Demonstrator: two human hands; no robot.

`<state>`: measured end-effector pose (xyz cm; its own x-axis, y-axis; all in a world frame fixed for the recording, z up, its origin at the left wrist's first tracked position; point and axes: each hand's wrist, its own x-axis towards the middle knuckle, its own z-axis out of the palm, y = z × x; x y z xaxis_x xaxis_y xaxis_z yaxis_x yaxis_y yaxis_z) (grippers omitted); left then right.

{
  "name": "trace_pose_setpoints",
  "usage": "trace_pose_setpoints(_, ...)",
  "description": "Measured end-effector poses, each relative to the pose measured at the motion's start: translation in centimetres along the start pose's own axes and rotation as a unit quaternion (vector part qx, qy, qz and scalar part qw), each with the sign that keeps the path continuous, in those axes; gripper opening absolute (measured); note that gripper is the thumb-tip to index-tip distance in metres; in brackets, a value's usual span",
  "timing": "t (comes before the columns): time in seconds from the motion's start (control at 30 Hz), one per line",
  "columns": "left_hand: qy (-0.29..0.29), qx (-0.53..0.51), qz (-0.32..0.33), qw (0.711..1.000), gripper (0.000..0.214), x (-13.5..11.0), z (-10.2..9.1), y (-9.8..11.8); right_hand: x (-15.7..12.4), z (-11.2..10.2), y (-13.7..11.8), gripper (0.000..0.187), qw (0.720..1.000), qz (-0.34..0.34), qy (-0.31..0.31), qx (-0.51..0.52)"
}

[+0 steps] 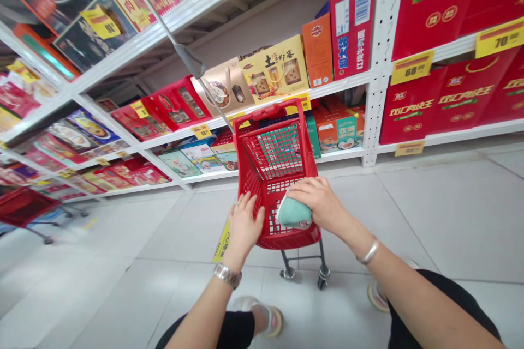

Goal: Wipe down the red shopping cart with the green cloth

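Note:
A red plastic shopping cart [270, 152] with a wire-mesh basket stands on small wheels right in front of me. My left hand [244, 223] curls over the cart's near rim. My right hand [317, 202] presses down on a soft mint-green cloth pouch [292, 212], which rests at the rim on the right side. The pouch is partly hidden under those fingers. A thin metal pole [188, 60] rises from the cart's far end toward the upper left.
White metal shelves [382, 38] hold red and yellow boxed goods with yellow price tags on both sides ahead. Another red cart [24, 207] stands at the far left. Pale floor tiles [429, 218] spread around the cart, and my sandalled feet [266, 316] show below.

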<state>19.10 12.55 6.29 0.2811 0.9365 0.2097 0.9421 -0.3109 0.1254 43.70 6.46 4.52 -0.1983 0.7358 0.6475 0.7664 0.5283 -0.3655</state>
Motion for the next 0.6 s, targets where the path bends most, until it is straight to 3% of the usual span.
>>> trace_pose_setpoints(0.13, -0.064, 0.050, 0.058, 0.995, 0.043, 3.9, -1.1, -1.9, -0.2, -1.2, -0.4, 0.033, 0.998, -0.001, -0.067, -0.003)
trace_pose_setpoints(0.23, -0.090, 0.045, 0.087, 0.991, 0.036, 4.6, -0.4, -1.6, -0.8, -1.9, 1.0, 0.024, 0.995, 0.032, -0.086, -0.045)
trace_pose_setpoints(0.37, -0.065, 0.009, 0.082, 0.994, 0.040, 3.9, 0.9, 0.6, -2.0, -3.2, 4.3, 0.023, 0.990, 0.083, -0.071, -0.091)
trace_pose_setpoints(0.6, -0.020, -0.050, 0.014, 0.998, 0.043, 3.0, 3.0, 6.7, -2.8, -4.7, 7.7, 0.042, 0.967, 0.149, 0.045, -0.204)
